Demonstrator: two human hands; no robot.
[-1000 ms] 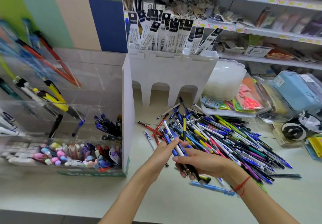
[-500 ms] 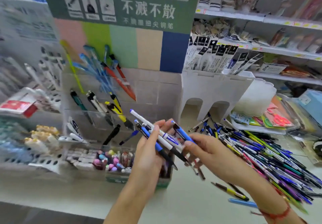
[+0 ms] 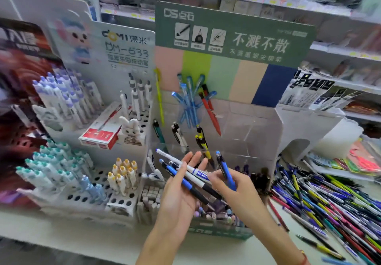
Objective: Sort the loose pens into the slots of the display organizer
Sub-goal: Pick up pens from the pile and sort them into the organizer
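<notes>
Across my left hand (image 3: 181,192) lie white and blue pens (image 3: 185,172) with black grips; my right hand (image 3: 237,190) pinches a blue pen (image 3: 225,170). At twelve o'clock the display organizer (image 3: 257,124) is clear, its green header (image 3: 233,36) above pink, lime, mint, tan and navy stripes. At three o'clock, a many-coloured pen pile (image 3: 329,203).

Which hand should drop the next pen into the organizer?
Right hand: it pinches a single blue pen near the clear organizer. The left hand carries several pens.
</notes>
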